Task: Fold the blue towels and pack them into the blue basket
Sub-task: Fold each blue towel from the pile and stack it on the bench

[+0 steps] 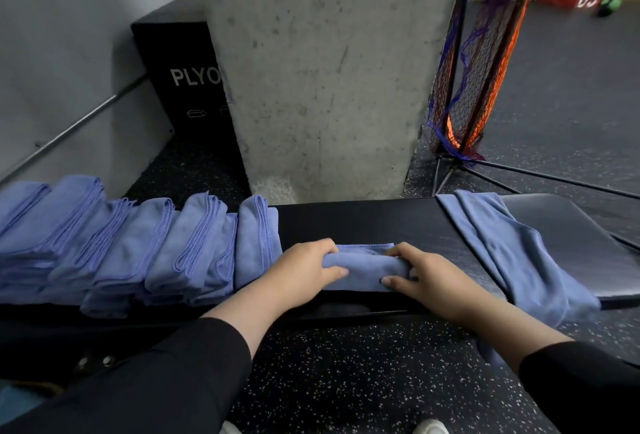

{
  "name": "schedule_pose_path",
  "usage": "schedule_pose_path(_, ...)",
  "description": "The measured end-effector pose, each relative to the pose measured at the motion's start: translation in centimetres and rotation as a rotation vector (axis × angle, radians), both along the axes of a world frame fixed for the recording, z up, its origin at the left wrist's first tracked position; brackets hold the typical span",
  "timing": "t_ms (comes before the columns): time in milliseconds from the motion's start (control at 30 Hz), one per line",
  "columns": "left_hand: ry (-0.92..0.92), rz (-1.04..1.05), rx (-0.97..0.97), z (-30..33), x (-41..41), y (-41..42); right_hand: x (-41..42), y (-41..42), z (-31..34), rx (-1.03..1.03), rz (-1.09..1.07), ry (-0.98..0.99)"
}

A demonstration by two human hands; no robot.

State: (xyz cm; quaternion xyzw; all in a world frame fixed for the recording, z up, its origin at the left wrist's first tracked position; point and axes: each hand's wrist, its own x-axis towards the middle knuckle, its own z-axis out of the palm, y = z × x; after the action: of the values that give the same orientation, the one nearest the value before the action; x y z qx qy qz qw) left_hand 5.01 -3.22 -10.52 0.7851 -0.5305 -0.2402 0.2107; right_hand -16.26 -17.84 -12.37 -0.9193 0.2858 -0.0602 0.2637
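The step in hand looked like the last fold of one blue towel [363,269], which lay on the black surface [363,222] directly in front of the concrete pillar [329,70]. To do it well, the edges wanted lining up before pressing flat, so the bundle matched the row of folded towels [138,246] standing left of the pillar's foot. The left hand [304,269] was curled closed over the towel's left end, thumb beneath the cloth and fingers on top. The right hand [420,272] gripped the right end likewise, fingers bent over the fold. An unfolded towel [512,253] draped over the surface to the right of the pillar, seemingly next in line. The blue basket was not in view, so packing appeared still ahead.
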Motion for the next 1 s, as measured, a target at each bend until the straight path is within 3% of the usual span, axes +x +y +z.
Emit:
schedule_pose_path(167, -0.049, 0.125, -0.034, -0.2, -0.1, -2.2, 1.6, -1.3, -0.7, 0.012, -0.131, -0.108)
schedule_pose_path(300, -0.524, -0.032, -0.114, -0.5, -0.1, -3.7, 3.1, -2.1, -2.0, -0.204, -0.101, -0.178)
schedule_pose_path(367, -0.589, -0.154, -0.069, -1.0, -0.1, -4.1, 3.6, -2.2, -2.4, -0.347, -0.075, -0.174)
schedule_pose_path(433, -0.532, -0.197, 0.029, -1.5, -0.1, -4.2, 3.7, -2.3, -2.5, -0.409, -0.043, -0.160)
schedule_pose_path(600, -0.473, -0.207, 0.141, -2.2, 0.0, -3.9, 2.4, -3.0, -2.9, -0.208, 0.065, 0.033)
schedule_pose_path(700, -0.494, -0.203, 0.148, -2.3, -0.4, -4.0, 2.1, -2.9, -3.0, -0.211, 0.069, 0.091)
schedule_pose_path(867, -0.491, -0.152, 0.083, -1.3, -0.7, -4.2, 2.1, -2.5, -1.8, -0.038, -0.079, -0.104)
schedule_pose_path(1000, -0.106, -0.003, -0.009, 1.2, -0.9, -3.1, 2.5, -2.1, 1.1, 0.261, -0.229, -0.386)
